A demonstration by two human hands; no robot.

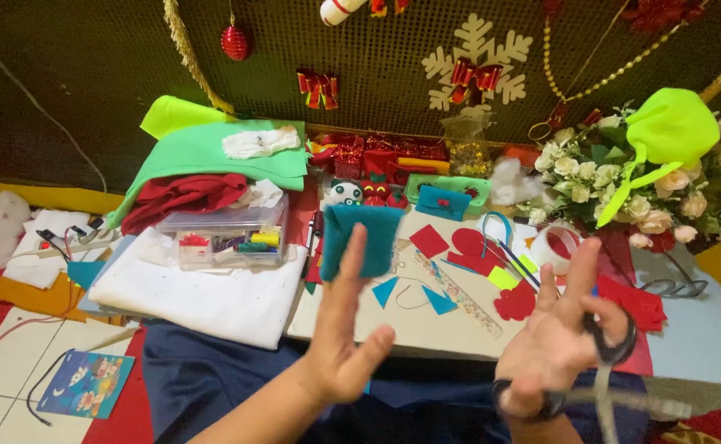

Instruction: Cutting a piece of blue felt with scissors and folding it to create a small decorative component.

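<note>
Scissors (607, 362) sat low at the right of the frame, black loops hooked over the thumb and a finger of the right hand (554, 345), blades trailing down and blurred. That grip was closed on the handles while the other fingers fanned out wide. The left hand (344, 337), low at centre, was open and flat, fingers up, holding nothing; its fingertips lay in front of a teal felt piece (363, 238) at mid-frame, though whether they touched it could not be told.

Out from there, the pale bench (426, 329) carried two small blue triangles (414, 294), a red square (429, 241), a red mitten shape (473, 249), a red scalloped cutout (515, 302) and a long patterned ruler (457, 293). One clear plastic box (231, 236), left of centre, held small coloured bits, a yellow one plainest. It sat on white cloth (204, 300), with red and green fabric (204, 156) stacked behind it.

A roll of tape (556, 247) stood right of centre, beside one bouquet of pale flowers (623, 185) draped with lime felt (671, 131). A second pair of dark scissors (673, 288) lay at the right, on grey cloth.

The bench's near edge ran just above the hands, and the barest stretch of it lay along there. Below it lay dark blue cloth (196, 370). A picture card (85, 382) rested on the tiled floor (7, 353) at lower left.
</note>
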